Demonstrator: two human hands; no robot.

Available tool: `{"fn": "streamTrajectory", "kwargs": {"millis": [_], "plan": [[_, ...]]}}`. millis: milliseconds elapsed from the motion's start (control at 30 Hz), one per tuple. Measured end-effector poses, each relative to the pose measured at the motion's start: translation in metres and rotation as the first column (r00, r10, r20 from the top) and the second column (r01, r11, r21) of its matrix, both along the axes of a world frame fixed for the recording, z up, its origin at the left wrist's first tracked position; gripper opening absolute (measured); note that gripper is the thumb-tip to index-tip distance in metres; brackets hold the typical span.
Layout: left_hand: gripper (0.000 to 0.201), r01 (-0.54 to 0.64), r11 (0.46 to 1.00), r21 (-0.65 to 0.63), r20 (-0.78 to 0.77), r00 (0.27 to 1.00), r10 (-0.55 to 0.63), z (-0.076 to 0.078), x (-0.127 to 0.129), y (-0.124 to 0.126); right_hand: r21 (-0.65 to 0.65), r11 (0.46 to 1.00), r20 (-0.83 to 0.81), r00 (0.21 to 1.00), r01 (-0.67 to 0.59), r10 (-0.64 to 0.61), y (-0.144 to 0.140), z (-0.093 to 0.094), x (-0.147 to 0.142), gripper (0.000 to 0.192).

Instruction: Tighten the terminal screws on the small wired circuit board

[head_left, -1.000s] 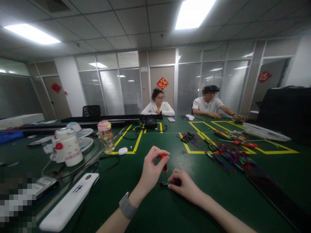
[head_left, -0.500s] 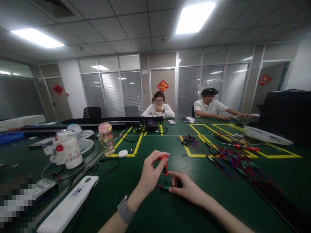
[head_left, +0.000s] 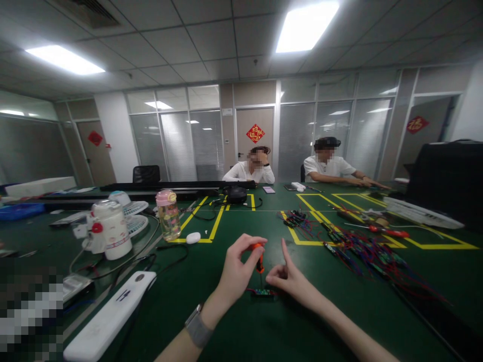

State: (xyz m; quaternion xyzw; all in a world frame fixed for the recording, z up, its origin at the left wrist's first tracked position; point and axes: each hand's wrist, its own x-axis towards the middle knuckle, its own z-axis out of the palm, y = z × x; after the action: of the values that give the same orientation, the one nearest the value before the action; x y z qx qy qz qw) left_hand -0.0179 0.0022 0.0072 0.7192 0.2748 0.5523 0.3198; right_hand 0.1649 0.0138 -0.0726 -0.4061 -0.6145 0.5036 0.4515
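My left hand (head_left: 240,266) is closed around the top of an orange and black screwdriver (head_left: 260,262), which stands upright. Its thin shaft runs down to a small green circuit board (head_left: 263,293) with a red wire at its left end. The exact contact of the tip is too small to make out. Just right of the board, my right hand (head_left: 293,282) is raised with the index finger stretched up and the other fingers bent near the thumb. I see nothing held in it, and it appears apart from the board.
Wired circuit boards (head_left: 362,246) lie heaped to the right, near a red-handled screwdriver (head_left: 388,231). On the left stand a pink-lidded bottle (head_left: 168,216), a white jug (head_left: 115,234) and a long white device (head_left: 111,314). Two people (head_left: 251,168) sit across the green table.
My right hand has drawn back from the circuit board, and its index finger now points up. The left hand keeps the screwdriver upright. Across the table, one person's hand has moved up to the head.
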Motion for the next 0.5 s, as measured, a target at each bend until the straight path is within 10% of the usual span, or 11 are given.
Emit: {"fn": "streamTrajectory", "kwargs": {"millis": [200, 500], "plan": [[0.026, 0.117, 0.993, -0.017, -0.02, 0.993, -0.117, 0.003, -0.003, -0.003, 0.145, 0.98, 0.442, 0.895, -0.136, 0.059, -0.013, 0.016, 0.0, 0.027], [0.023, 0.034, 0.999, -0.011, -0.023, 0.999, -0.034, 0.0, 0.002, -0.005, 0.277, 0.961, 0.589, 0.79, 0.003, -0.172, -0.011, 0.002, -0.014, 0.007]]}}
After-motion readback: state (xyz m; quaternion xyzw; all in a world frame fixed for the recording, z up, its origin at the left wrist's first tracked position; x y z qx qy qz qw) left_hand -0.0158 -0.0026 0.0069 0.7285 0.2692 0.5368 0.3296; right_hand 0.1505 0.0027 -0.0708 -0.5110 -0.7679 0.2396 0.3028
